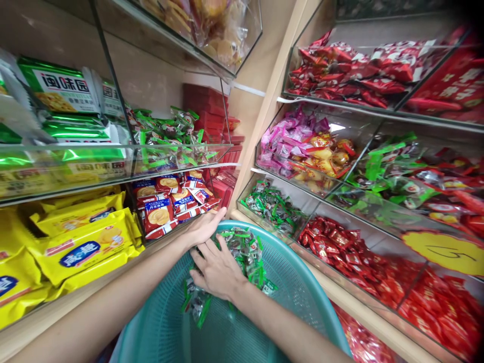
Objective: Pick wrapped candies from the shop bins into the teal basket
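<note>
One round teal plastic basket (302, 297), fine mesh wall, fills the lower middle of the frame. In it: a loose heap of small candies (245, 252) in clear crinkly wrappers with green twisted ends, too many to count, lying at the basket's far side and under the hands.

Two bare hands, both inside the basket. Left hand (204, 228) at centre, palm down, fingers together and flat, resting on the candies at the basket's far rim. Right hand (217, 269) just below it, fingers spread and curled over a clump of candies, touching the left hand; whether it grips any cannot be told.

Left of frame: clear bins on wooden shelves. Yellow flat biscuit packs (83, 242), roughly six visible, lower left. Green glossy packs (64, 101) stacked upper left. Red-and-blue cookie packs (170, 201), about ten, centre left.

Right of frame: clear slanted bins. Green-wrapped candies bin (272, 204) just beyond the basket rim. Red wrapped candies (351, 252) lower right. Pink and yellow sweets (302, 146) above. One yellow oval price tag (446, 252), right edge.
</note>
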The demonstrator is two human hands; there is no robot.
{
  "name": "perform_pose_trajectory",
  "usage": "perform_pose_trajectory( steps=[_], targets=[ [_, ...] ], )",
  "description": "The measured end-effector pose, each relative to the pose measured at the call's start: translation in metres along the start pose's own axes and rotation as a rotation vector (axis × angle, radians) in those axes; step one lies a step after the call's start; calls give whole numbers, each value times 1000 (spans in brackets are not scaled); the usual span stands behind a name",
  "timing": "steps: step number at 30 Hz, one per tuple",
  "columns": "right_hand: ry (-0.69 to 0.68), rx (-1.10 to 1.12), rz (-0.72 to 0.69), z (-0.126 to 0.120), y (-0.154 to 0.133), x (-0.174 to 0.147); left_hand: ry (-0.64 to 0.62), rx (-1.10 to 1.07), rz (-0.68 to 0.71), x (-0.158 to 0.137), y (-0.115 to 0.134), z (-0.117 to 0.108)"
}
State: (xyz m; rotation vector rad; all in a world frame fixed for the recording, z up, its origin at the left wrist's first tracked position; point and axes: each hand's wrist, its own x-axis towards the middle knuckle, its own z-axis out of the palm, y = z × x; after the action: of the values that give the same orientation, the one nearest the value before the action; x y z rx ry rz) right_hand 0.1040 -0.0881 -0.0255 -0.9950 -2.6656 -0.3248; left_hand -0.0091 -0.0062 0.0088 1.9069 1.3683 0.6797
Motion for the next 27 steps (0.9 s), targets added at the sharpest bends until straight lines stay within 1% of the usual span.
perform_pose_trajectory(
  steps=[3, 8, 12, 14, 16, 17, 18, 19, 20, 21, 22, 24, 26, 27],
  targets=[
    [24, -19, -6, 3, 3, -1, -1, 5, 4, -1, 0, 0],
    [47, -55, -13, 2, 8, -2, 13, -18, -40, -1, 0, 0],
    [37, -71, -48, 0, 4, -3, -3, -14, -47, 1, -1, 0],
    [57, -74, -53, 0, 1, -3, -8, -24, -34, 1, -1, 0],
    [101, -73, -88, -2, 1, -2, 1, -28, -16, 1, -1, -1],
    [131, -69, -124, -3, 3, -2, 0, -14, -42, 1, 0, -1],
    [164, -63, -159, -6, 6, -2, 14, -11, -68, 1, 0, -1],
    [202, -58, -176, -10, 12, -1, 18, -8, -64, 1, 1, -2],
    [247, -56, -162, -16, 19, -2, 15, -11, -53, 1, 1, -2],
    [296, -57, -107, -23, 28, -3, 9, -13, -36, 1, 1, -2],
    [343, -62, -12, -30, 39, -5, -6, -13, -18, 2, 0, -1],
    [422, -76, 244, -45, 65, -12, -30, -18, -8, 3, -3, -1],
    [444, -100, 484, -55, 91, -23, -37, -27, -18, 5, -5, 0],
    [421, -109, 584, -57, 103, -29, -35, -32, -28, 6, -5, 0]
  ],
)
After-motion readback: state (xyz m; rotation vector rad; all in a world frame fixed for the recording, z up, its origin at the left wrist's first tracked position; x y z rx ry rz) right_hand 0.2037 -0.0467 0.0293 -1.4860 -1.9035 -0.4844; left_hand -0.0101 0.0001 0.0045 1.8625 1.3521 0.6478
